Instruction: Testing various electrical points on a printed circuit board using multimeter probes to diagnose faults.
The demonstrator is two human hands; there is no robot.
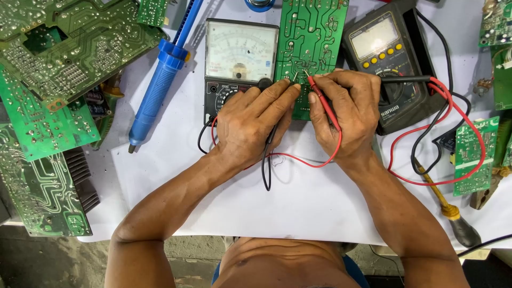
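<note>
The right hand [346,114] pinches a red test probe [322,101], its tip on the green circuit board [309,42] lying between an analog multimeter [240,58] and a digital multimeter [389,64]. The left hand [250,120] closes around a black probe [273,133], fingertips touching the board's lower edge.

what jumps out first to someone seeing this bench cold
Two hands meet at centre: the right hand presses a red probe onto a green circuit board, the left hand beside it. A white-faced dial meter sits left of the board, and a blue solder pump lies farther left.
</note>
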